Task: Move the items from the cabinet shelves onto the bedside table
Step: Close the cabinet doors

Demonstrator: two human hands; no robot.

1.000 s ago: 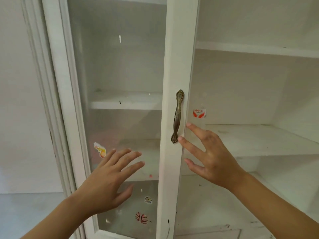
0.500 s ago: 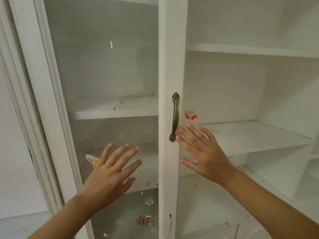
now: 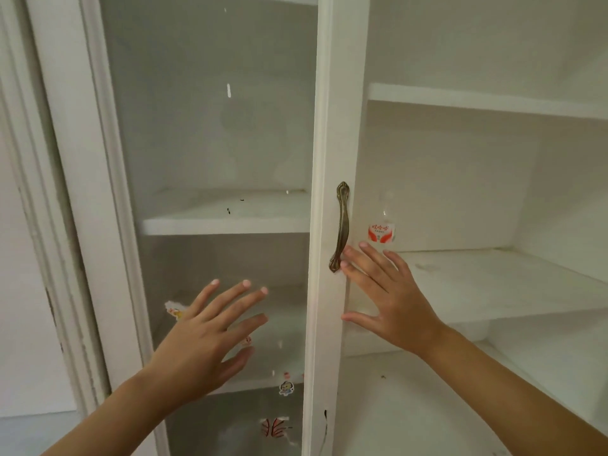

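At lower left of the frame the left hand (image 3: 200, 337) is spread wide, fingers straight and fanned, palm facing the glass door (image 3: 210, 143) of the cabinet; it holds nothing, and whether the fingertips actually touch the pane cannot be told. Its little finger partly covers a torn yellow sticker (image 3: 174, 311) on the glass. Lower on the same pane sit a small cartoon sticker (image 3: 285, 388) and a red striped sticker (image 3: 273, 426). Through the glass, a white shelf (image 3: 227, 213) shows at mid-height with a few dark specks on it, and nothing else can be made out on it.

In the centre runs the white door stile (image 3: 329, 324), top to bottom of the frame, carrying a bronze handle (image 3: 341, 226) set upright.

Right of centre the right hand (image 3: 388, 297) is also flat and spread, gripping nothing. Its index and middle fingertips lie against the stile just beside the lower end of the handle, and the thumb presses the stile's edge further down.

Just above that hand, in the open right half of the cabinet, stands a clear plastic bottle (image 3: 383, 225) with a red and white label, at the left end of the middle shelf (image 3: 493, 281), close behind the stile and handle. The upper shelf (image 3: 477, 98) crosses the upper right of the frame, and the bottom board (image 3: 411, 406) lies at lower right with a small dark speck on it.
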